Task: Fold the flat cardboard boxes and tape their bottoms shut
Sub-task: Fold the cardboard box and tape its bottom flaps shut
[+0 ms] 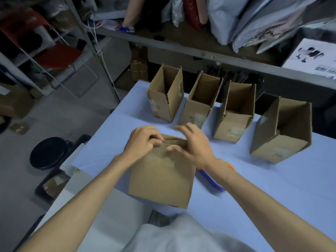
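A brown cardboard box [161, 180] stands on the light blue table [272, 206] in front of me, its far end flaps folded inward. My left hand [143, 142] presses down on the left part of those flaps with curled fingers. My right hand [192, 144] lies over the right part, fingers spread and blurred by motion. Several folded boxes stand open-topped in a row behind: one at the left [165, 100], a second [198, 108], a third [234, 117] and one at the far right [280, 135]. A blue and orange tape dispenser [212, 180] lies under my right forearm.
A grey metal shelf [200, 51] with bagged goods runs behind the table. Left of the table, on the floor, are a black round bin [49, 153], a black tray of cardboard [52, 184] and more shelving with red items [54, 55].
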A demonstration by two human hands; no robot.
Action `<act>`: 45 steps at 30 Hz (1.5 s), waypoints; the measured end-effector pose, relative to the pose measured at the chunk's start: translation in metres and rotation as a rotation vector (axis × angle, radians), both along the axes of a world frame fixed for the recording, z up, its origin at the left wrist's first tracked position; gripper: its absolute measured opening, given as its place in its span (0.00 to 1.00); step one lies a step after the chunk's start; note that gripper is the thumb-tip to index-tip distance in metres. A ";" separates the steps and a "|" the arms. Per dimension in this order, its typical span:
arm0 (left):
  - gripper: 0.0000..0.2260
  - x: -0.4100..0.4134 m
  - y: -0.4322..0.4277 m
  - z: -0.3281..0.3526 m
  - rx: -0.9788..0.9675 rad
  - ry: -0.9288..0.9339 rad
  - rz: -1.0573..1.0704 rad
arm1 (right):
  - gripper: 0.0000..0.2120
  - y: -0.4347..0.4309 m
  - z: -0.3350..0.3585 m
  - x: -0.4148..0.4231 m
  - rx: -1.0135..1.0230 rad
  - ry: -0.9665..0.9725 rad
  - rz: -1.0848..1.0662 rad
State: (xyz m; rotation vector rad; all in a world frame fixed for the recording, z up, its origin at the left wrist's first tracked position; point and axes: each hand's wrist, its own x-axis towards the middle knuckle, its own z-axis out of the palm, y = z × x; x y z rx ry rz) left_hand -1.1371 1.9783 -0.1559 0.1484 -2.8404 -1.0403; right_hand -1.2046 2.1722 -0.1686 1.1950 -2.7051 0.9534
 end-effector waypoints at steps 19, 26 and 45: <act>0.18 -0.019 -0.122 0.040 0.554 -0.387 0.411 | 0.17 -0.165 0.030 -0.037 0.002 -0.638 -0.220; 0.22 -0.111 -0.216 0.026 0.275 -0.257 0.475 | 0.34 -0.251 0.038 -0.106 -0.053 -0.630 -0.185; 0.19 -0.200 -0.227 -0.017 0.302 -0.316 0.216 | 0.35 -0.247 0.026 -0.180 0.192 -0.513 -0.365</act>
